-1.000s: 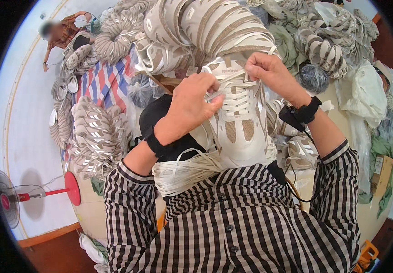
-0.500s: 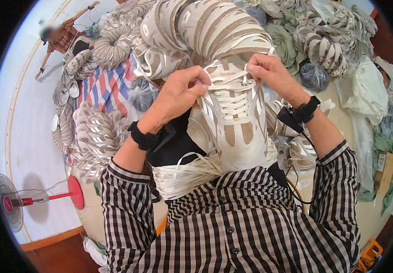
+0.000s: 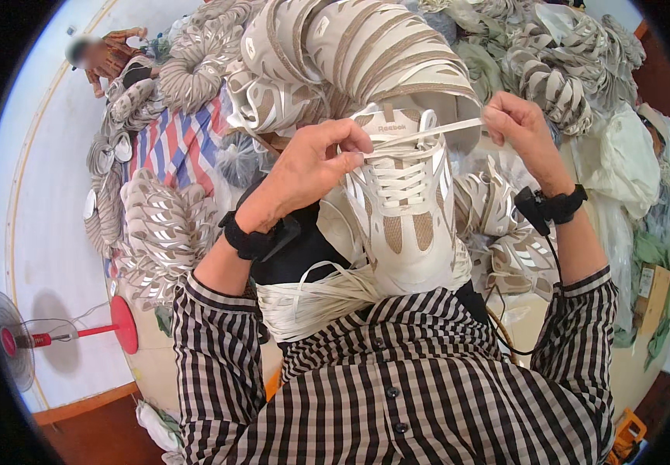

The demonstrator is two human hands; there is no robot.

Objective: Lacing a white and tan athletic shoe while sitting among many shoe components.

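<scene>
A cream and tan sneaker upper [image 3: 403, 260] lies toe toward me in my lap, its white laces criss-crossed through the eyelets. At the left of its tongue, my left hand [image 3: 308, 169] is pinched on the shoelace by the top eyelets. My right hand [image 3: 527, 139] is closed on the other stretch of the shoelace [image 3: 455, 126], drawn taut to the right above the collar. A thick bundle of loose white laces [image 3: 312, 306] rests across my lap, left of the upper's toe.
A curved stack of nested uppers [image 3: 385, 54] arches just beyond the shoe. More uppers [image 3: 166, 225] are piled at the left beside a striped sheet [image 3: 172, 147]. Plastic bags [image 3: 622, 163] and a cardboard box [image 3: 652, 297] lie at the right. A red-based fan [image 3: 124, 325] and another person [image 3: 114, 58] are at the left.
My right hand has moved right, away from the tongue, stretching the lace out straight. My left hand has shifted slightly right. The other person at the far left has drawn their arms in.
</scene>
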